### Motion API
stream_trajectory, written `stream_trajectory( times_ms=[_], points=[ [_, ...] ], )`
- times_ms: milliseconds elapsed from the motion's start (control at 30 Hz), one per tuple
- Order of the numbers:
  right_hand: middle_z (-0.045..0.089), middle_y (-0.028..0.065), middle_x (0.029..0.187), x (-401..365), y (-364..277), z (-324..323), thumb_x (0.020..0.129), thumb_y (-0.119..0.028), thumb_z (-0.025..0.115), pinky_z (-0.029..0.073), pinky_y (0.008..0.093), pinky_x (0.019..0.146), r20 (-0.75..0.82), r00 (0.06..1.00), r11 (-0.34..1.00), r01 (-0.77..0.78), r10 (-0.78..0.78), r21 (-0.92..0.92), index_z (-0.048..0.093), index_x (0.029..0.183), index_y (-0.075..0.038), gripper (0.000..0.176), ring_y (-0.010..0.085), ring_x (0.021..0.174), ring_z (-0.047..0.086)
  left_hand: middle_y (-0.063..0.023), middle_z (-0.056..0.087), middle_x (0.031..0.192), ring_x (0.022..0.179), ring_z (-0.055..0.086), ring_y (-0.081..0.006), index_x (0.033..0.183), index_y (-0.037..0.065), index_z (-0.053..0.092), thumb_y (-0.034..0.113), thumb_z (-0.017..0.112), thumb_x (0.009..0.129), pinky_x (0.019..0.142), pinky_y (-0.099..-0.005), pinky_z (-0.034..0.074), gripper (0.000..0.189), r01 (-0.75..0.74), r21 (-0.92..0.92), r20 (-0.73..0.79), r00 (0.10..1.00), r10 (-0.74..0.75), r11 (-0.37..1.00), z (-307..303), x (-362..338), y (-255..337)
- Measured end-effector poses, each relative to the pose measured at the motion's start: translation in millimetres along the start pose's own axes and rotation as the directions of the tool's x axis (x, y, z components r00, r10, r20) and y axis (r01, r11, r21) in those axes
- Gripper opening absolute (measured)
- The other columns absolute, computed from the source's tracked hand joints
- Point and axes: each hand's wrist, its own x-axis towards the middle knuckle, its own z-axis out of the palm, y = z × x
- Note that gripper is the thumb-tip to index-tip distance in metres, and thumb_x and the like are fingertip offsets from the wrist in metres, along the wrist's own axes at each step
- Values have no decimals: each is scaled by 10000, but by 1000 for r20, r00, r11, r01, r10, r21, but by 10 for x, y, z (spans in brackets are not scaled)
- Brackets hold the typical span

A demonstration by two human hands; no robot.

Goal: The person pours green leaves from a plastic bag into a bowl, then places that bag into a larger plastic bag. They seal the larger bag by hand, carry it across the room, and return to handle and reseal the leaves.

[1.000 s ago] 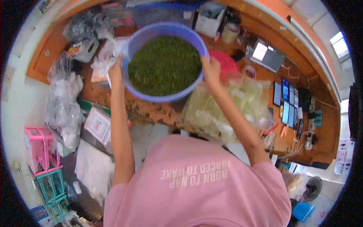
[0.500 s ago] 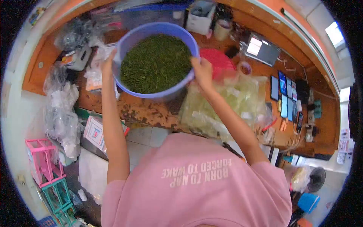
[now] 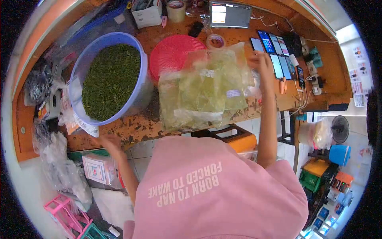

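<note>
A blue-purple basin [image 3: 145, 75] full of chopped dark green leaves [image 3: 111, 81] rests on the left part of the wooden table. Below it, at the table's front edge, is my left hand [image 3: 107, 144], off the basin; it is a little blurred, its fingers loosely stretched with nothing visible in them. My right hand [image 3: 261, 63] is raised between the stacked yellowish plastic bags [image 3: 203, 91] and the phones [image 3: 280, 65]. Its fingers are bent and apart, and I see nothing in them. Behind the bags lies a red woven plastic tray [image 3: 171, 51], partly covered by them.
A laptop-like screen [image 3: 230, 15], tape rolls [image 3: 176, 11] and a white box [image 3: 146, 16] stand along the back. Crumpled clear plastic [image 3: 59, 167] fills the left side. Cables [image 3: 304, 97] hang at the right. An orange-and-black stool [image 3: 242, 139] is under the table's front edge.
Both hands have let go of the basin, which now stands on the table. My left hand has come down toward the front edge; my right hand has moved right. The view has turned right.
</note>
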Motion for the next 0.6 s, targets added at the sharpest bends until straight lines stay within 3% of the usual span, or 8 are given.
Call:
stream_trajectory(
  times_ms=[33, 100, 133, 267, 333, 433, 533, 600],
  points=[
    [592, 118, 982, 139, 197, -182, 883, -411, 467, 437, 300, 815, 4, 1000, 992, -21, 22, -122, 477, 1145, -6, 483, 201, 913, 567, -22, 514, 784, 744, 502, -166, 926, 54, 510, 446, 427, 875, 640, -295, 441, 404, 192, -14, 44, 981, -192, 981, 44, -235, -238],
    [564, 171, 1083, 338, 527, -336, 839, -474, 514, 410, 336, 876, 20, 998, 935, -46, 57, -352, 476, 1173, 2, 582, 245, 1014, 537, -82, 524, 1019, 828, 514, -211, 1083, 42, 493, 496, 474, 846, 695, -337, 441, 512, -133, 299, 347, 938, 22, 945, 64, -221, -844],
    [522, 184, 1141, 364, 648, -334, 812, -511, 526, 378, 344, 910, 79, 990, 928, -80, 116, -365, 427, 1216, 4, 663, 258, 1070, 495, -111, 506, 1122, 907, 521, -246, 1156, 20, 472, 530, 493, 826, 754, -369, 437, 607, 208, 116, 343, 909, -236, 971, 262, -458, -981],
    [359, 221, 1315, 173, 645, -87, 737, -590, 572, 290, 360, 997, 296, 906, 896, -163, 301, -413, 241, 1337, 12, 912, 288, 1235, 341, -207, 372, 1295, 1180, 389, -271, 1280, -63, 339, 627, 531, 750, 968, -377, 298, 892, -111, 386, 536, 835, -124, 916, 979, -722, -658],
    [220, 227, 1393, 192, 697, -43, 715, -578, 604, 237, 373, 1031, 393, 846, 877, -166, 361, -450, 120, 1372, 9, 1006, 301, 1298, 230, -222, 361, 1300, 1169, 398, -271, 1303, -75, 275, 629, 545, 739, 971, -368, 298, 941, -69, 451, 522, 829, -200, 890, 1207, -642, -721],
    [171, 214, 1413, -89, 754, -4, 722, -555, 611, 233, 397, 1035, 346, 891, 925, -175, 295, -337, 87, 1379, -9, 1002, 318, 1299, 220, -226, 401, 1268, 1166, 400, -265, 1325, -84, 194, 618, 563, 732, 969, -361, 299, 990, 38, 487, 551, 761, -341, 872, 1440, -792, -496],
    [161, 208, 1415, -451, 510, 217, 738, -501, 630, 239, 412, 1031, 436, 847, 951, -241, 304, -194, 66, 1384, -31, 978, 329, 1296, 219, -221, 454, 1219, 1161, 410, -251, 1335, -91, 120, 612, 577, 724, 953, -357, 320, 1037, 23, 487, 590, 728, -348, 873, 1507, -853, -498],
    [231, 204, 1386, -688, 467, 452, 764, -433, 626, 249, 424, 1017, 378, 910, 962, -72, 171, -262, 98, 1388, -62, 898, 321, 1272, 270, -203, 464, 1219, 1172, 403, -238, 1336, -75, 163, 586, 561, 753, 958, -354, 318, 968, 77, 430, 618, 701, -355, 900, 1561, -789, -665]
  ],
)
